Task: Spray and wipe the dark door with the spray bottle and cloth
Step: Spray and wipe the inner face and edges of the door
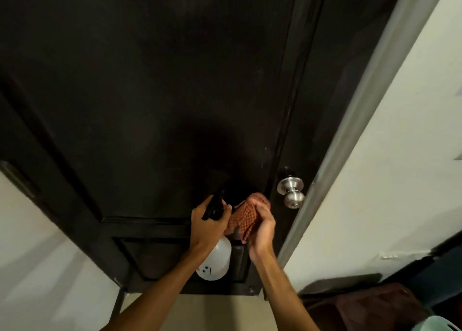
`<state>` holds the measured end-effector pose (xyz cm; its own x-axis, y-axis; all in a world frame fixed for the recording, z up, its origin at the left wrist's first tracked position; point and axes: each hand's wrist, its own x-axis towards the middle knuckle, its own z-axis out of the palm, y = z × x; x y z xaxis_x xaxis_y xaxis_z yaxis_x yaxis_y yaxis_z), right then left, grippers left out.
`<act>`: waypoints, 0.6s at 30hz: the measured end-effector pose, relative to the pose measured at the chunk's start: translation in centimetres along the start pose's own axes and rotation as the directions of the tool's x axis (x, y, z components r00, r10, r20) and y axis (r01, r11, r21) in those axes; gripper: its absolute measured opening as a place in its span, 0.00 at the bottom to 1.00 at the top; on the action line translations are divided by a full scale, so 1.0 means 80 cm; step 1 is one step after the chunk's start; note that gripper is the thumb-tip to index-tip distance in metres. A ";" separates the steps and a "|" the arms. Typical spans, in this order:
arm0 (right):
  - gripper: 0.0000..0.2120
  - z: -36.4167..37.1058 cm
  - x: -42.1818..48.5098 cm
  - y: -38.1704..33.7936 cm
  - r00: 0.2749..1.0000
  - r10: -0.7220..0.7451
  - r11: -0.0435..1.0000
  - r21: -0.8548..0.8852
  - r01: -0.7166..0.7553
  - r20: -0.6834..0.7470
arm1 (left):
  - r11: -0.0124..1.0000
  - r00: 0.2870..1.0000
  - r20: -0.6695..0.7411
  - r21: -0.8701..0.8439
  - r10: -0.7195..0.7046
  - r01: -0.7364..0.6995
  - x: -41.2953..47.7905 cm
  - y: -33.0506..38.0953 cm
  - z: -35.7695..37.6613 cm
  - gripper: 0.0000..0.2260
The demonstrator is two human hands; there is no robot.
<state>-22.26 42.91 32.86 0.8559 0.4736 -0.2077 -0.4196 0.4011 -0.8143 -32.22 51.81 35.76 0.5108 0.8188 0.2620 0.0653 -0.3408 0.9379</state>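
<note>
The dark door (155,101) fills most of the head view, with raised panel mouldings. My left hand (206,227) grips the black trigger head of a white spray bottle (216,260), its nozzle pointing at the door. Just to its right, my right hand (261,227) holds a bunched orange checked cloth (243,217) close to the door, below and left of the silver door knob (291,192). Whether the cloth touches the door I cannot tell.
A grey door frame (350,141) runs along the door's right edge, with a pale wall (400,156) beyond it. Pale wall (37,255) also lies at lower left. Dark brown bundled fabric (370,305) and a pale green item (440,324) sit at bottom right.
</note>
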 end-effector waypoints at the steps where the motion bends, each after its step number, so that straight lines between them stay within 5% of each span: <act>1: 0.13 0.011 0.001 0.000 0.982 -0.181 0.965 -0.180 0.189 0.060 | 1.000 1.000 -0.025 -0.006 0.004 -0.004 0.000 0.000 -0.006 0.11; 3: 0.15 0.041 0.013 -0.004 0.852 -0.472 0.756 -0.392 0.524 0.227 | 1.000 0.996 -0.085 -0.016 0.005 -0.006 0.000 0.001 -0.023 0.12; 6: 0.16 0.084 0.025 0.000 0.700 -0.632 0.508 -0.503 0.699 0.333 | 1.000 0.985 -0.171 -0.019 0.002 -0.005 0.003 0.002 -0.055 0.10; 11: 0.18 0.125 0.027 0.075 0.591 -0.348 0.203 -0.557 0.806 0.728 | 1.000 0.963 -0.269 -0.009 0.016 -0.019 0.012 -0.003 -0.108 0.10; 14: 0.20 0.147 0.021 0.106 0.556 -0.243 0.146 -0.537 0.831 0.795 | 0.999 0.949 -0.313 0.047 0.027 -0.013 0.014 -0.013 -0.139 0.10; 18: 0.21 0.178 0.012 0.111 0.601 -0.279 0.008 -0.624 0.782 0.749 | 0.995 0.924 -0.383 0.086 -0.013 0.049 0.005 -0.027 -0.187 0.05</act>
<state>-29.50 58.11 33.14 0.4047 0.7599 0.5086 0.8541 -0.1154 -0.5072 -44.94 59.79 37.23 0.1426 0.9375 0.3174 0.1640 -0.3387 0.9265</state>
